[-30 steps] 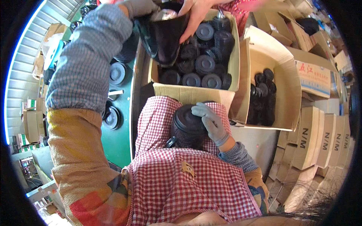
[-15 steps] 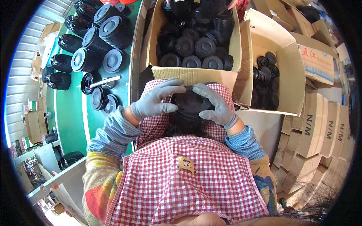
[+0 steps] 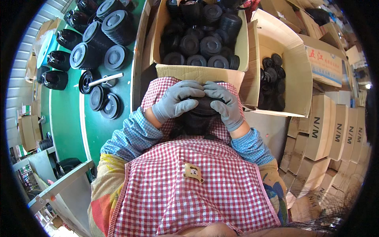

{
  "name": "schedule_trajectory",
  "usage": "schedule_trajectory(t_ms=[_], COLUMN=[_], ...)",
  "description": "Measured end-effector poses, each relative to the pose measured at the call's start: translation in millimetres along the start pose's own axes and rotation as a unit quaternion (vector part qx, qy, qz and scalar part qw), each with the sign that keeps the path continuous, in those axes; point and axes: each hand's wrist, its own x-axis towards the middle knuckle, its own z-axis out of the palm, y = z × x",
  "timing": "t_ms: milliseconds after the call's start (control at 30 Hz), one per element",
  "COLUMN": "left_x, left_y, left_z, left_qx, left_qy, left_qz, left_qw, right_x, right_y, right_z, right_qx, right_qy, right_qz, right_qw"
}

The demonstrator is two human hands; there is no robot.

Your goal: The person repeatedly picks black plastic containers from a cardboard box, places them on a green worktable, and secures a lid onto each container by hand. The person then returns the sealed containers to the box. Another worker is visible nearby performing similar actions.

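Head view shows us red and blue print (image 3: 317,56) on a carton (image 3: 335,81) at right, and bold dark lettering (image 3: 314,127) on the stacked boxes (image 3: 321,139) below it. Ahead, an open box (image 3: 201,74) holds many black round stacks (image 3: 210,46); the narrower box (image 3: 292,75) beside it has loose black discs (image 3: 271,74). Our left hand (image 3: 177,103) and right hand (image 3: 228,104) curl their fingers, close together, over the black lid (image 3: 205,107) above our lap (image 3: 158,87); how hard they press, we cannot tell.

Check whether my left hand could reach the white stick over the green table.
Likely yes: the white stick lies uncovered, with nothing tall between it and your left hand, though that hand is on the black disc.
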Motion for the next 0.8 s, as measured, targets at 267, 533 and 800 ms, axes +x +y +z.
schedule_trajectory(t_ms=[267, 533, 800], left_x=[0.7, -0.8, -12.1], left_y=[-3.9, -2.8, 10.5], left_z=[0.7, -1.1, 0.5], left_qx=[0.052, 0.091, 0.128], left_qy=[0.003, -0.011, -0.019], left_qz=[0.045, 0.056, 0.017], left_qw=[0.998, 0.994, 0.991], right_x=[-1.6, -0.8, 2.9], right_y=[12.5, 0.5, -1.2], right_z=[-8.0, -7.9, -11.0], right_qx=[-0.064, -0.076, -0.086], right_qy=[-0.042, -0.061, -0.111], right_qz=[-0.055, -0.023, 0.0], right_qw=[0.996, 0.995, 0.99])
